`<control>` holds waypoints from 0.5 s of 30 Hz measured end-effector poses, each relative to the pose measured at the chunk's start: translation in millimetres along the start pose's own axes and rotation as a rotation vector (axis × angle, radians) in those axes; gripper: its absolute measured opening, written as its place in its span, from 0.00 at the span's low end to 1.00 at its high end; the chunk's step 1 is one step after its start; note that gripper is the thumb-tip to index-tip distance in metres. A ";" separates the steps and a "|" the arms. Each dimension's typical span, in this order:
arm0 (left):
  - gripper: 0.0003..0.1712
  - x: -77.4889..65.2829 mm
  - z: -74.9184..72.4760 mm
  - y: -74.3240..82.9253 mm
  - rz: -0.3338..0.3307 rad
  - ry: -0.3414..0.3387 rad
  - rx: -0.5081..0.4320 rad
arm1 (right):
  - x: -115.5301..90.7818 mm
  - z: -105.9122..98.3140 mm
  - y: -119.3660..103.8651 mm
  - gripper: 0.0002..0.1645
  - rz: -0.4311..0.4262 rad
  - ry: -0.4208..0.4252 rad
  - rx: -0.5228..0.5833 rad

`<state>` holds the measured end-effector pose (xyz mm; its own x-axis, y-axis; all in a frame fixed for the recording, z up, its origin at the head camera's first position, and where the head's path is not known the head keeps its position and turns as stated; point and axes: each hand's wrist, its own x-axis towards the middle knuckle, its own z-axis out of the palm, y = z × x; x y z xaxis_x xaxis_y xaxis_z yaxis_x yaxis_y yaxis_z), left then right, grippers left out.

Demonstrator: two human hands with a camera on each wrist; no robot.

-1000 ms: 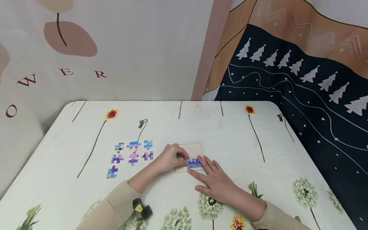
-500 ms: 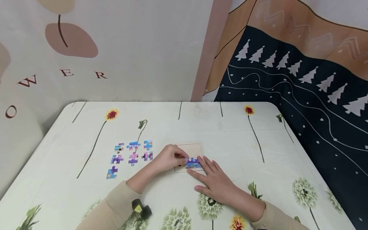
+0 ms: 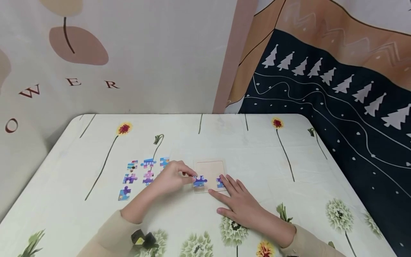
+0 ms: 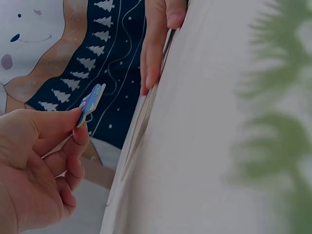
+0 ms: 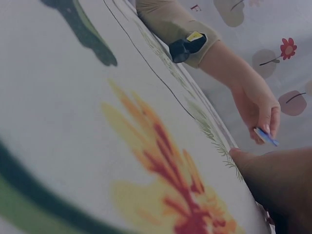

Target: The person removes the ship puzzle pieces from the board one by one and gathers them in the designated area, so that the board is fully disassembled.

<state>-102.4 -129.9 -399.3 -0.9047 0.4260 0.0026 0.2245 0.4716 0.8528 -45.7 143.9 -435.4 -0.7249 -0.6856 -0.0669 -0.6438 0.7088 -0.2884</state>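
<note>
My left hand (image 3: 170, 178) pinches a blue and purple jigsaw piece (image 3: 200, 181) between thumb and forefinger, over the left side of a shallow square puzzle tray (image 3: 210, 167). In the left wrist view that jigsaw piece (image 4: 92, 103) is held tilted, raised off the table. My right hand (image 3: 239, 201) lies with spread fingers at the tray's right edge. Its fingertips touch another blue and purple jigsaw piece (image 3: 219, 183) in the tray's lower right corner and partly cover it. A gap of bare tray separates the two pieces.
Left of the tray, several loose jigsaw pieces (image 3: 130, 178) lie spaced in rows; my left hand covers part of that group. A flower-printed cloth (image 3: 257, 150) covers the table. Behind stand a pale printed curtain (image 3: 160, 53) and a dark one with trees (image 3: 308, 85).
My left hand has drawn its jigsaw piece leftward, away from the piece under my right hand; before, the two sat close together. The right hand stays in place.
</note>
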 end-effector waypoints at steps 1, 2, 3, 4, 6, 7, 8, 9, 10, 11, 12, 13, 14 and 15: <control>0.04 -3.6 -3.8 -1.4 -0.006 0.010 0.007 | 0.1 -0.3 -0.1 0.34 0.001 0.000 0.000; 0.04 -7.2 -7.7 -2.8 -0.007 0.020 0.015 | 0.2 -0.5 -0.3 0.34 0.000 0.001 -0.002; 0.04 -11.1 -11.8 -4.0 -0.007 0.029 0.017 | 0.3 -0.8 -0.4 0.34 0.000 0.001 0.000; 0.04 -14.7 -15.6 -5.6 -0.006 0.040 0.023 | 0.3 -1.1 -0.5 0.34 -0.001 0.001 0.002; 0.04 -22.3 -23.4 -8.3 -0.005 0.056 0.042 | 0.3 -1.4 -0.6 0.34 -0.004 0.003 0.007; 0.04 -26.2 -27.1 -9.6 -0.007 0.062 0.043 | 0.3 -1.4 -0.7 0.34 -0.006 0.005 0.007; 0.05 -30.3 -30.8 -10.7 -0.006 0.069 0.048 | 0.3 -1.3 -0.7 0.34 -0.009 0.008 0.006; 0.04 -34.4 -34.4 -11.8 -0.011 0.076 0.052 | 0.2 -1.3 -0.6 0.33 -0.011 0.011 0.008; 0.04 -38.2 -37.8 -13.2 -0.018 0.083 0.058 | 0.1 -1.1 -0.5 0.33 -0.013 0.014 0.006; 0.05 -42.2 -41.4 -14.1 -0.023 0.088 0.063 | 0.0 -0.9 -0.4 0.33 -0.015 0.017 0.005; 0.05 -46.3 -44.8 -15.0 -0.029 0.093 0.061 | -0.1 -0.8 -0.2 0.33 -0.017 0.019 0.003; 0.04 -50.2 -48.2 -15.7 -0.035 0.097 0.066 | -0.2 -0.6 -0.1 0.33 -0.018 0.019 0.002; 0.04 -54.1 -51.5 -16.3 -0.040 0.098 0.071 | -0.3 -0.6 0.0 0.33 -0.017 0.019 0.002; 0.05 -57.5 -54.7 -17.0 -0.048 0.097 0.069 | -0.3 -0.6 0.2 0.33 -0.016 0.016 0.002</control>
<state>-74.0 -204.7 -385.4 -0.9449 0.3270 0.0160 0.2016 0.5427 0.8153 -45.7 144.3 -434.9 -0.7187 -0.6938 -0.0466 -0.6547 0.6977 -0.2908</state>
